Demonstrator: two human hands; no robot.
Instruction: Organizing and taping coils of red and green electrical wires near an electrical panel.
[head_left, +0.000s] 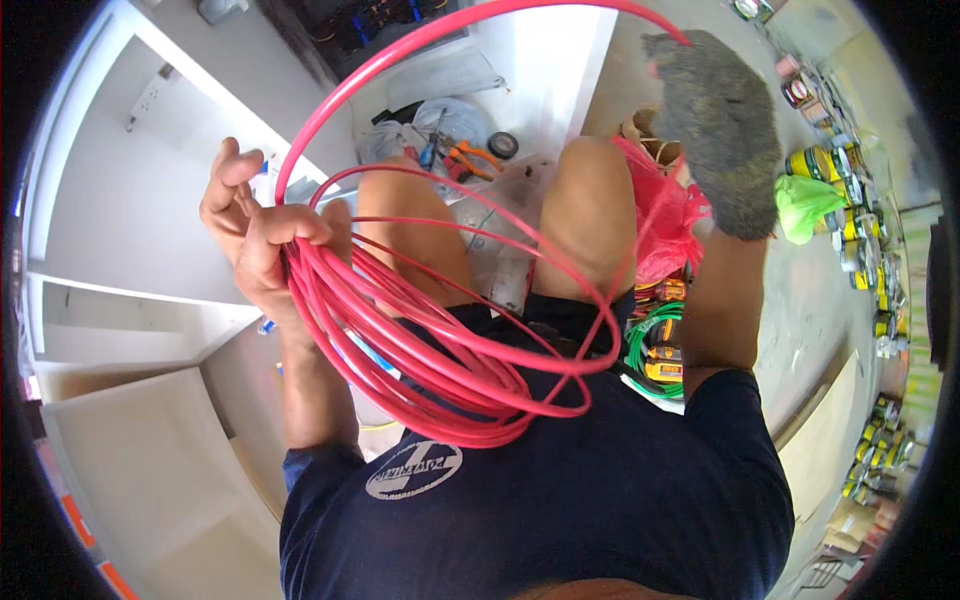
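A loose coil of red cable (420, 370) hangs from my left hand (270, 225), whose thumb and index finger close round its upper left side while other fingers stick up. From there one strand arches high across to my right hand (715, 140). A fuzzy grey cloth or glove covers that hand, hiding most of its fingers; a bit of fingertip shows at its left edge. The cable enters the grey covering at the top, and another strand runs up to its lower left edge. Several turns cross in front of my knees and shirt.
Between my knees and the white cabinet (130, 200) lie orange-handled pliers (470, 158), a black tape roll (503, 146) and clear plastic. Beside my right knee are a red plastic bag (665, 230) and a green cable coil (645, 340). Cans (860, 250) line the right wall near a green bag (806, 207).
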